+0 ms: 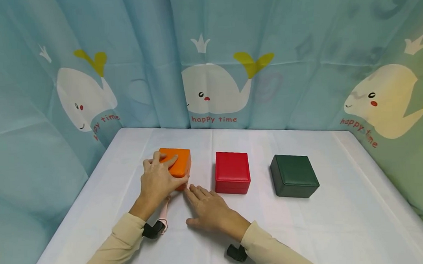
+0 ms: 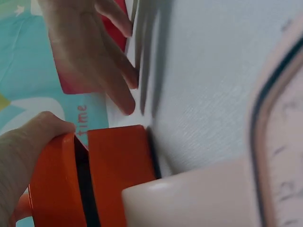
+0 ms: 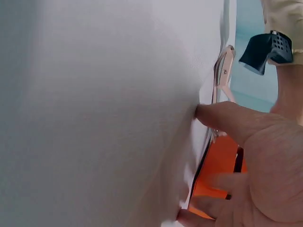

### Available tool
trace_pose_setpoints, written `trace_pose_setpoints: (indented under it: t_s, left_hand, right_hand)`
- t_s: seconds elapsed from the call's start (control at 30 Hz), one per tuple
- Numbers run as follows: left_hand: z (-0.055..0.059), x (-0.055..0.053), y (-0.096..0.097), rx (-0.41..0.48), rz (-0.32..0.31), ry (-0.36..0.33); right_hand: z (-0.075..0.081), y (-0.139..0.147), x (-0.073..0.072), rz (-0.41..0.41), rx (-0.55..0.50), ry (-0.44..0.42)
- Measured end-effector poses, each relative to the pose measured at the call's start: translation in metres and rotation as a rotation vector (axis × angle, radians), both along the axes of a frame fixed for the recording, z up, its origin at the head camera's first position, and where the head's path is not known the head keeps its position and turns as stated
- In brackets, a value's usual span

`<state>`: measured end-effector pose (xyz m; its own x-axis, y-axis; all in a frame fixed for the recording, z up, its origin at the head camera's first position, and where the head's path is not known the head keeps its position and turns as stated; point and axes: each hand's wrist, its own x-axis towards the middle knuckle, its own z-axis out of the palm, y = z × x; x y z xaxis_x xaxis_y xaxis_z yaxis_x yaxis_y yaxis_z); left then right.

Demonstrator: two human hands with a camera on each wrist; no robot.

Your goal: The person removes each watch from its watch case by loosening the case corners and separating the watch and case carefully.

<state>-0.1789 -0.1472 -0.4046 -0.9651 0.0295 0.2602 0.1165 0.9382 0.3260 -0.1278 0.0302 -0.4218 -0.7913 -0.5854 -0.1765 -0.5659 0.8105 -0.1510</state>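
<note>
My left hand (image 1: 156, 181) grips the lid of an orange box (image 1: 181, 161), thumb at the near side and fingers across the top. In the left wrist view a dark slit parts the lid from the base (image 2: 120, 165), so the box stands slightly ajar. A pale pink wristwatch (image 1: 164, 212) lies on the cloth beneath my left wrist; its numbered dial (image 2: 286, 175) fills the right edge of the left wrist view. My right hand (image 1: 213, 210) rests on the cloth just right of the box, fingers straight, holding nothing. The box's inside is hidden.
A closed red box (image 1: 232, 168) sits right of the orange one, and a closed dark green box (image 1: 295, 173) farther right. White cloth (image 1: 346, 220) covers the table. A blue curtain (image 1: 153, 91) printed with whales stands behind and at the sides.
</note>
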Motion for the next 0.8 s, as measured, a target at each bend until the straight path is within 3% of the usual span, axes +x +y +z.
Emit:
trace_pose_setpoints:
  t_s: [0.3, 0.53, 0.8]
  left_hand:
    - [-0.005, 0.008, -0.002, 0.002, -0.035, -0.024]
    - [-0.003, 0.006, -0.007, -0.025, -0.114, -0.021]
    - [-0.002, 0.006, -0.01, -0.024, -0.132, -0.015]
  right_hand:
    - [0.002, 0.006, -0.002, 0.011, -0.086, -0.041]
    - [0.0, 0.007, -0.003, -0.001, -0.099, -0.042]
    - [0.002, 0.006, -0.003, -0.01, -0.109, -0.041]
